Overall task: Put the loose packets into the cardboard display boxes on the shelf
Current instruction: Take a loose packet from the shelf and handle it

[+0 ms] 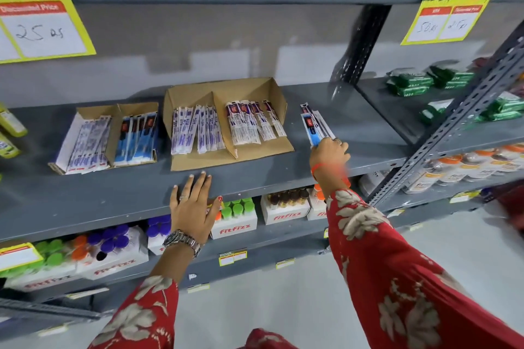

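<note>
The print on the slim packets is too small to read, and the yellow price placard (42, 17) at upper left is cut off by the frame edge. Right of centre, the right hand (330, 154) pinches the lower ends of a small bunch of long blue-and-white loose packets (313, 123), which fan upward from the fingers above the bare grey metal shelf (363, 125); how many it holds cannot be told. The bunch sits just right of the large open brown cardboard display box (226, 125), apart from its right wall. That box's two compartments hold purple-and-white packets with room left in the right one. Further left stands a smaller cardboard display box (110, 139), also partly filled. The left hand (194, 205) lies flat, fingers spread, on the shelf's front edge below the large box, holding nothing. Open shelf stretches to the right of the bunch.
</note>
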